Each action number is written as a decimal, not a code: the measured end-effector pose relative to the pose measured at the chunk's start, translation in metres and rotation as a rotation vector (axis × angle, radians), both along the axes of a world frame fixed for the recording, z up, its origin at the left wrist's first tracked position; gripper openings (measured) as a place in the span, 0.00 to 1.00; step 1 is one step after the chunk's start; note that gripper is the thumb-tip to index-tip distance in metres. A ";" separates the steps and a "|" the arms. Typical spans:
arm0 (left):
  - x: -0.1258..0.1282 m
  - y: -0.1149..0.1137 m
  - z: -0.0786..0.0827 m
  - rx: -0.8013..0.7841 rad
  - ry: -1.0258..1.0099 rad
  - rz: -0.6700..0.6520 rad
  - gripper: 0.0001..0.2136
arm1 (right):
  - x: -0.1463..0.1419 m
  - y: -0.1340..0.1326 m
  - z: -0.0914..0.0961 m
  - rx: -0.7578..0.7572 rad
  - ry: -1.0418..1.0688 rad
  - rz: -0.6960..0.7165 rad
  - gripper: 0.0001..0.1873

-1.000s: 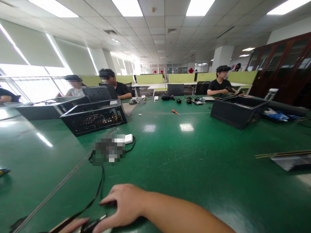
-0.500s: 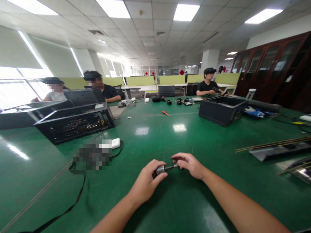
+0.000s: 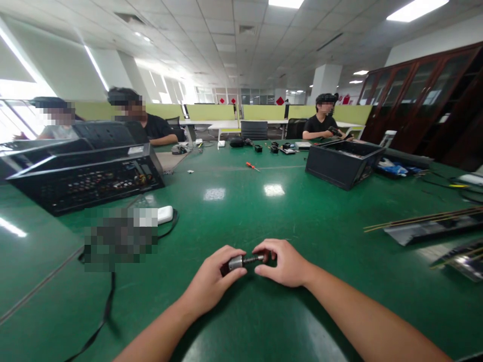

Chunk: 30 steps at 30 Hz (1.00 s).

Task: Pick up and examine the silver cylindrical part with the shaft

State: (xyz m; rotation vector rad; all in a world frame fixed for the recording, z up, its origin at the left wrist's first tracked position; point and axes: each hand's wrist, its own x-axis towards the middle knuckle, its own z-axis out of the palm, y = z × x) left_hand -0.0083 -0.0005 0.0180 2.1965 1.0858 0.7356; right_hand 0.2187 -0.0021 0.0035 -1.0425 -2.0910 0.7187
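Low over the green table (image 3: 302,221), near its front edge, both my hands grip one small tool (image 3: 243,261) with a silvery collar and a thin dark shaft. My left hand (image 3: 213,279) is closed round its dark handle end. My right hand (image 3: 283,261) pinches the shaft's far tip between thumb and fingers. The tool lies level between the two hands.
An open black computer case (image 3: 86,176) lies at the left, another (image 3: 341,163) at the back right. A white adapter (image 3: 165,214) with a black cable sits left of my hands. Metal panels (image 3: 433,226) lie at the right. An orange screwdriver (image 3: 252,166) and small parts lie farther back. Three people sit across.
One second ago my hands were at the frame's bottom left by the black cable. They have since come up together with the small tool, and my right hand's fingers have closed tighter on the shaft.
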 end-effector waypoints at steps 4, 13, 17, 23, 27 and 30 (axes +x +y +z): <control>0.003 -0.002 0.000 0.001 0.014 -0.042 0.10 | -0.003 0.000 -0.001 0.049 -0.004 0.006 0.15; 0.004 -0.003 0.000 0.015 0.022 -0.046 0.12 | -0.005 -0.001 -0.005 0.056 -0.050 0.051 0.08; 0.005 -0.004 0.000 0.025 0.021 -0.045 0.11 | -0.005 -0.001 -0.004 0.057 -0.055 0.051 0.08; 0.006 -0.004 0.001 0.023 0.022 -0.058 0.11 | -0.005 -0.002 -0.003 0.052 -0.067 0.041 0.08; 0.005 -0.004 0.001 0.020 0.026 -0.055 0.11 | -0.005 -0.002 -0.003 0.048 -0.065 0.039 0.08; 0.005 -0.004 0.001 0.019 0.031 -0.045 0.11 | -0.005 -0.002 -0.004 0.049 -0.066 0.036 0.08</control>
